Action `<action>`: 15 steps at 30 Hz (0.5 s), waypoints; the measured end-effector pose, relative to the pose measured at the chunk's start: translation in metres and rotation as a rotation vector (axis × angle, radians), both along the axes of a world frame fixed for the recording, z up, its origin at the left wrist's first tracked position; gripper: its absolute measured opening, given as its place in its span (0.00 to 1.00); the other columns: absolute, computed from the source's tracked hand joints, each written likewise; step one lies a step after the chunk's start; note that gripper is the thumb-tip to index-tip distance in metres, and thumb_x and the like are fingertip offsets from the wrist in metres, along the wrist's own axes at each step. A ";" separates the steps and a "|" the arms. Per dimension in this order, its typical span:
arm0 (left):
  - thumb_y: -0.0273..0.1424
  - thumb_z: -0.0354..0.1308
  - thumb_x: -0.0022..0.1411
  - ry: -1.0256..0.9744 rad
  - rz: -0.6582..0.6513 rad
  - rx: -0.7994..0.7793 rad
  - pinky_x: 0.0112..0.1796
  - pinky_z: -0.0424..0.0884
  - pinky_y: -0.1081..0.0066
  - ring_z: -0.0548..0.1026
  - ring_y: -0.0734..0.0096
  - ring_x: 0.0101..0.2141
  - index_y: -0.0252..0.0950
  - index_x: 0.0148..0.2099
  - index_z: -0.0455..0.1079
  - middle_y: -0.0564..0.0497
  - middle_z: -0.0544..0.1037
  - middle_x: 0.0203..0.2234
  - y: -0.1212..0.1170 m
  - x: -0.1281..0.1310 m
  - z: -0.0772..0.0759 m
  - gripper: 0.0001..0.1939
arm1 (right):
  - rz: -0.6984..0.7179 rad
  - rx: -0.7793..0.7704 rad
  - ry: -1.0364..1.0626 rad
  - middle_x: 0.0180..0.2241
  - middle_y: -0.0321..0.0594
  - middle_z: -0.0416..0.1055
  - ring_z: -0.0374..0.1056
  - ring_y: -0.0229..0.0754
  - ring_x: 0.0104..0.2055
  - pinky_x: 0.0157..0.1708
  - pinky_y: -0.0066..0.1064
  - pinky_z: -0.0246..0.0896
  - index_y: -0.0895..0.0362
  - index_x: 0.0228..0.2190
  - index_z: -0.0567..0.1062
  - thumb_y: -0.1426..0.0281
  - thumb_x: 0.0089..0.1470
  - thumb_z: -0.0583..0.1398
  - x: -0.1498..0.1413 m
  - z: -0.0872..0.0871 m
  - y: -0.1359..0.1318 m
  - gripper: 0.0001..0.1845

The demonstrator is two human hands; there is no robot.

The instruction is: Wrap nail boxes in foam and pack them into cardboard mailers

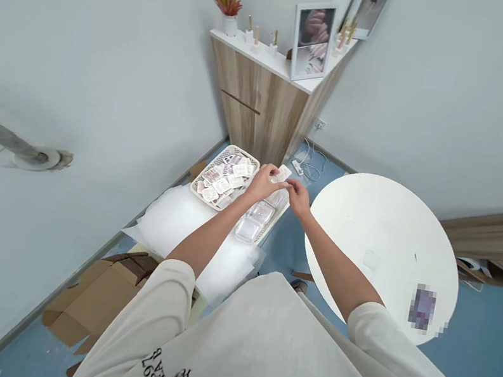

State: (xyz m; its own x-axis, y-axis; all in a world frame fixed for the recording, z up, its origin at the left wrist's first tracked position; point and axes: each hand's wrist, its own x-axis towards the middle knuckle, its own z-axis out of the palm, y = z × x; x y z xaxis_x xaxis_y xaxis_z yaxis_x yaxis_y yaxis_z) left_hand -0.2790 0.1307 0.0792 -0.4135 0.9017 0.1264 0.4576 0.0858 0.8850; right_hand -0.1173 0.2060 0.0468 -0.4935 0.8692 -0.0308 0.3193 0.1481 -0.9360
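Observation:
Over the second white basket, my left hand is closed with thumb and fingers on a small white printed card. My right hand meets the left thumb with its fingertips pinched together; what lies between them, if anything, is too small to make out. Below my hands, clear plastic boxes lie in that basket. To the left, a white perforated basket holds a loose heap of printed cards.
White sheets lie left of the boxes, with folded cardboard on the floor below. A round white table stands at right. Behind is a wooden cabinet with picture frames and small bottles. A power strip and cables lie near it.

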 end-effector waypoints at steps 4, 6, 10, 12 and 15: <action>0.40 0.73 0.54 -0.096 -0.108 -0.054 0.46 0.72 0.65 0.76 0.63 0.45 0.37 0.44 0.70 0.46 0.74 0.46 0.017 0.077 -0.016 0.21 | -0.166 -0.316 0.143 0.48 0.43 0.78 0.74 0.46 0.47 0.49 0.42 0.69 0.53 0.47 0.76 0.55 0.57 0.56 0.068 -0.003 0.009 0.21; 0.39 0.72 0.54 -0.132 -0.141 -0.090 0.44 0.72 0.65 0.76 0.63 0.43 0.37 0.44 0.71 0.46 0.75 0.46 0.021 0.118 -0.030 0.21 | -0.241 -0.489 0.211 0.48 0.42 0.78 0.74 0.44 0.46 0.47 0.39 0.70 0.53 0.45 0.76 0.58 0.56 0.57 0.106 -0.007 0.010 0.19; 0.41 0.71 0.54 -0.205 -0.245 -0.167 0.45 0.72 0.64 0.77 0.63 0.43 0.38 0.42 0.71 0.48 0.77 0.42 0.024 0.201 -0.058 0.18 | -0.298 -0.703 0.277 0.46 0.39 0.78 0.74 0.42 0.47 0.48 0.34 0.68 0.52 0.39 0.78 0.65 0.51 0.60 0.190 -0.020 0.004 0.13; 0.42 0.70 0.55 -0.269 -0.300 -0.205 0.46 0.72 0.64 0.77 0.63 0.43 0.39 0.40 0.71 0.49 0.78 0.40 0.025 0.240 -0.070 0.17 | -0.316 -0.757 0.291 0.46 0.38 0.79 0.73 0.42 0.48 0.48 0.33 0.67 0.51 0.38 0.79 0.66 0.49 0.62 0.233 -0.028 -0.001 0.12; 0.42 0.68 0.58 -0.369 -0.312 -0.242 0.47 0.72 0.64 0.78 0.63 0.42 0.38 0.39 0.71 0.49 0.79 0.37 0.028 0.297 -0.084 0.15 | -0.362 -0.798 0.283 0.46 0.38 0.79 0.73 0.43 0.49 0.47 0.33 0.67 0.51 0.37 0.80 0.67 0.47 0.64 0.298 -0.041 -0.005 0.12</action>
State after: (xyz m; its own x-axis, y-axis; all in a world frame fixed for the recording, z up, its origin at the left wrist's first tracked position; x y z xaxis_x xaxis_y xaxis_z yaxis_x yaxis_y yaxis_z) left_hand 0.0176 0.1586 -0.0051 -0.0987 0.9742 -0.2031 0.1567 0.2167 0.9636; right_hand 0.1810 0.2007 0.0059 -0.2758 0.7452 -0.6072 -0.0362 -0.6393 -0.7681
